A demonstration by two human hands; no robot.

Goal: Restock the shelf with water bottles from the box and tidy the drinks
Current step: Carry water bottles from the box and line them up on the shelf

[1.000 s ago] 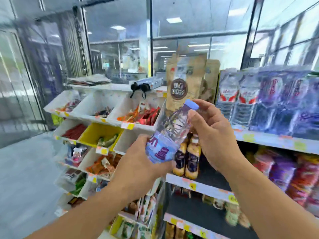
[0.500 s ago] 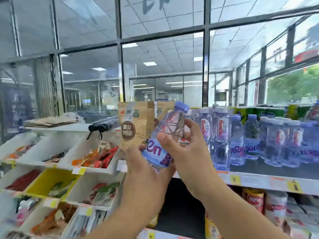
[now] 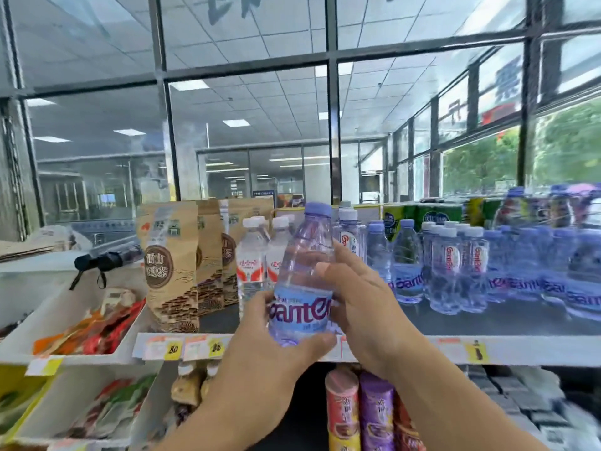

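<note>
A clear water bottle (image 3: 302,271) with a pale purple cap and a blue label stands upright in both my hands, at the front edge of the top shelf (image 3: 422,348). My left hand (image 3: 263,362) wraps its base from the left and below. My right hand (image 3: 361,307) grips its right side at label height. Behind it on the shelf stand two white-capped bottles with red labels (image 3: 257,268) and, to the right, several rows of matching blue-label water bottles (image 3: 455,268). The box is out of view.
Brown paper pouches (image 3: 172,265) stand left of the bottles. White snack bins (image 3: 81,323) slope down at the left, with a black folded umbrella (image 3: 104,258) above them. Crisp tubes (image 3: 361,415) fill the shelf below. Green cartons (image 3: 435,216) sit behind the bottles.
The view has swung up from the lower shelves to the top shelf. The bottle went from tilted to upright and now sits lower, at the shelf's front edge, with both hands still on it.
</note>
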